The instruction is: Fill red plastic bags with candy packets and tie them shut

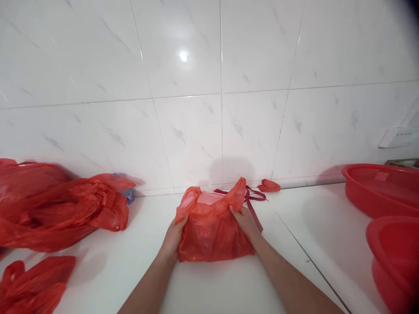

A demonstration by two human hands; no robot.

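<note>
A white tiled wall [186,135] rises behind a white table [216,288]. At the centre, near the wall, a thin red plastic bag [212,237] stands on the table. The left hand [174,233] grasps its left edge; the right hand [246,221] pinches its upper right side. Dark red ribbon [254,212] lies behind. Crumpled red bags [108,200] lie left, red tubs [360,196] right.

A person's left forearm [149,279] and right forearm [290,274] are bare as far as the head camera shows, both slim and tapering smoothly to narrow wrists [257,239]. The left hand [175,232] and right hand [246,222] are likewise bare, with slender thumbs [232,209]; finer detail there is too small to make out.
</note>
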